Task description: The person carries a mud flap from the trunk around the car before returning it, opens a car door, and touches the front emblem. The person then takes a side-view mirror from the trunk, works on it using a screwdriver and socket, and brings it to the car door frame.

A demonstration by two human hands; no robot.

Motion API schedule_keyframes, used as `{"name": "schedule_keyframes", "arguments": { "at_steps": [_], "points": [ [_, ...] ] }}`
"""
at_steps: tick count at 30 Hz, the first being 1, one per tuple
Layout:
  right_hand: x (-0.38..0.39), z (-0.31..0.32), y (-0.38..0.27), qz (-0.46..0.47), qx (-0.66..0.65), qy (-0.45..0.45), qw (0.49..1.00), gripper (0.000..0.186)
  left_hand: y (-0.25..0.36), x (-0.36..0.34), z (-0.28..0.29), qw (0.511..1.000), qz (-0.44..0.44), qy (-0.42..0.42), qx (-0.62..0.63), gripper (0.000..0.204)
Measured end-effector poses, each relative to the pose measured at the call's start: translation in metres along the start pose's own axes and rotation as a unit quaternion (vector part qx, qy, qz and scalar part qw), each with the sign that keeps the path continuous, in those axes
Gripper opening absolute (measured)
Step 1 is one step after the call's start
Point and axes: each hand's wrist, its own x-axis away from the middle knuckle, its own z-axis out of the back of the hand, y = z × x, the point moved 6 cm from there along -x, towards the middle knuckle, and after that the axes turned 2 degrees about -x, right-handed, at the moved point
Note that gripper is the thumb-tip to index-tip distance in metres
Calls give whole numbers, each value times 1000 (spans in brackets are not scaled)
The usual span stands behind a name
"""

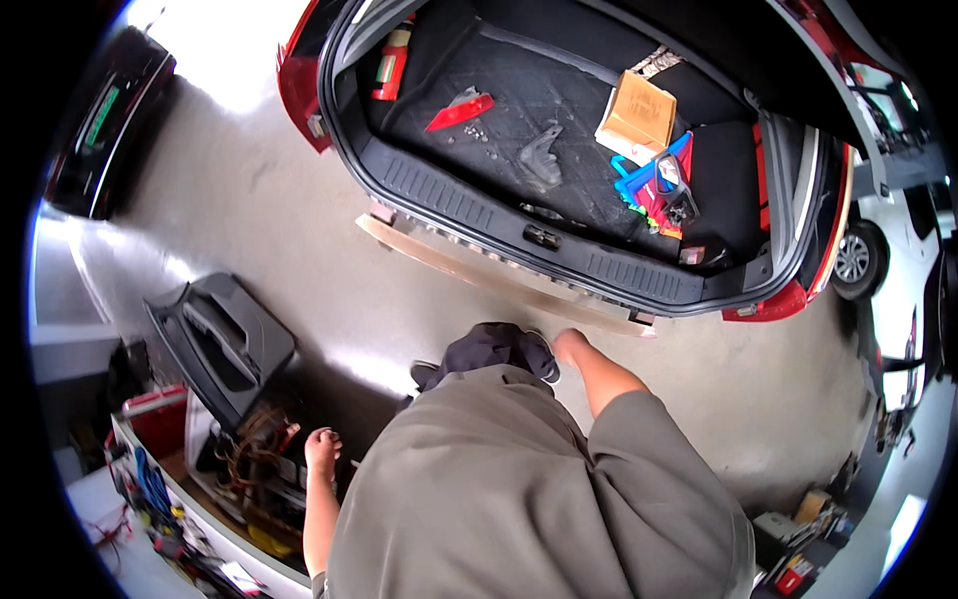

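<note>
Clutter risk: left hand point(321, 446), loosely curled and empty, hangs by the parts bin point(200, 469); right hand point(569, 344), grip unclear, nears the bumper point(479, 272), could knock it.

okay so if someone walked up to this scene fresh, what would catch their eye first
The open trunk of the red car fills the top, littered with a tan box, a red shard and bright plastic pieces. Lower left, the left hand hangs by a crate of tangled wires, beside a dark door panel.

In the red car's point(299, 75) black boot point(519, 110) lie a tan box point(637, 115) and blue-red frames point(654, 185); grey floor point(299, 220) below.
</note>
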Motion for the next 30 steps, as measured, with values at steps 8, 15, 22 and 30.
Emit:
{"name": "schedule_keyframes", "arguments": {
  "at_steps": [8, 15, 22, 30],
  "points": [
    [-85, 42, -134, -47, -581, 29, 812, 18, 159, -181, 111, 999, -47, -23, 1, 23],
    [-238, 257, -216, -95, -380, 107, 914, 24, 243, -254, 110, 986, -81, -99, -105, 22],
    [-334, 535, -299, -2, -638, 284, 715, 23, 208, -433, 258, 910, -132, -55, -389, 34],
    [-332, 514, -343, -165, -579, 349, 718, 28, 413, -601, 248, 960, 116, -250, -55, 15]
  ]
}}
